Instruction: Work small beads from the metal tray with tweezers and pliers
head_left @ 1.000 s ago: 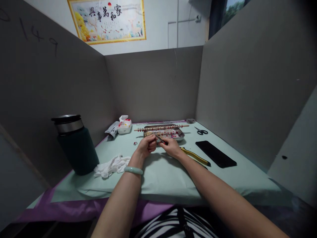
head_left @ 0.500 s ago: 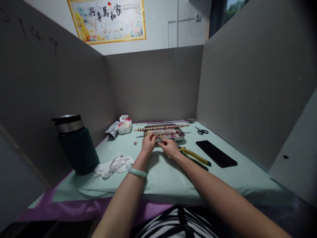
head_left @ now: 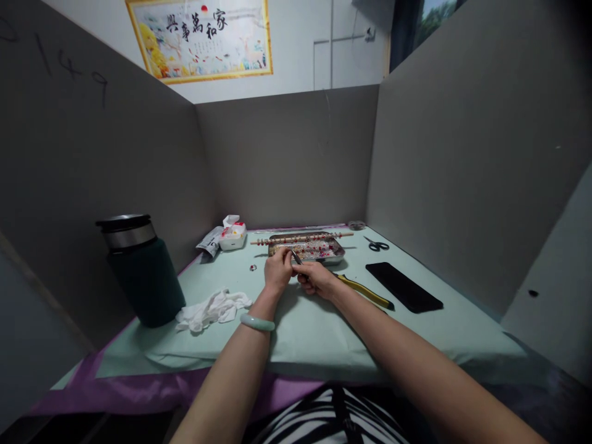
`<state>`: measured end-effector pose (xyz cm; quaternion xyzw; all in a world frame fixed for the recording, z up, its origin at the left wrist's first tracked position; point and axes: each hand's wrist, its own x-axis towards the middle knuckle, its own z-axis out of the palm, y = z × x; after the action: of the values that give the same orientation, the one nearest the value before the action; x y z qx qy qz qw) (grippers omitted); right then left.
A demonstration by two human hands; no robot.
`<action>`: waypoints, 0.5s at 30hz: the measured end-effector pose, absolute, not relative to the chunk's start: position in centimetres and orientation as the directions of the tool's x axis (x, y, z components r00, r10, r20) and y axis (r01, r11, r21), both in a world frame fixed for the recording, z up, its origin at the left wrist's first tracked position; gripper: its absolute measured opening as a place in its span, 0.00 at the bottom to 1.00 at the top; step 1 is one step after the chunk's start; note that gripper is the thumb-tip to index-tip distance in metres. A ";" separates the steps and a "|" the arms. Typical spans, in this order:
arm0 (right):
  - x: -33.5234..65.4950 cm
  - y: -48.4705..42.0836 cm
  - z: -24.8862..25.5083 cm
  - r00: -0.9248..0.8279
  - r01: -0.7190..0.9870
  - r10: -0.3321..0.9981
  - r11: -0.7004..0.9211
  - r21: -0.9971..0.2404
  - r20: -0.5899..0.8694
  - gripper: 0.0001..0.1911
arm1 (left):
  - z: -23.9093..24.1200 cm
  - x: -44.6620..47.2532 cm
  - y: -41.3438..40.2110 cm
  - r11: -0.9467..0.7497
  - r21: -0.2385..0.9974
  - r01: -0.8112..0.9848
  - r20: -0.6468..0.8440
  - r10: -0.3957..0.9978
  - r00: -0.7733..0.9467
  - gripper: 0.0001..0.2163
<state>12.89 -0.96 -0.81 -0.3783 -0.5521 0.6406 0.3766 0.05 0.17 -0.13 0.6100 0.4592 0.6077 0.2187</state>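
My right hand [head_left: 316, 277] grips yellow-handled pliers [head_left: 365, 292], whose dark jaws point up and left toward my left hand [head_left: 279, 269]. My left hand is closed in a pinch right at the plier tips, on something too small to make out. Both hands hover just in front of a metal tray [head_left: 337, 253] filled with small coloured beads. A wooden stick [head_left: 301, 238] threaded with beads lies across the tray's far edge. A pale green bangle [head_left: 257, 322] sits on my left wrist.
A dark green flask [head_left: 140, 269] stands at the left, with crumpled white tissue [head_left: 211, 308] beside it. A black phone [head_left: 403, 287] and small scissors [head_left: 377, 245] lie to the right. A white packet [head_left: 228, 236] sits at the back left. Grey partitions enclose the table.
The plier handles opened half a second ago and are closed again now. Both hands have shifted slightly toward the tray, and the plier tips tilt more upright.
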 end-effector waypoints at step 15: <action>14.5 0.3 -1.5 -0.165 0.641 0.806 0.526 -0.559 0.569 0.13 | 0.5 -0.8 0.2 -0.109 0.964 -0.242 0.162 0.964 0.211 0.11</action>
<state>14.52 0.31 -1.51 -0.4776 -0.7573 0.0945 0.4353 -0.76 0.23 0.49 0.5267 0.3426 0.5262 0.5730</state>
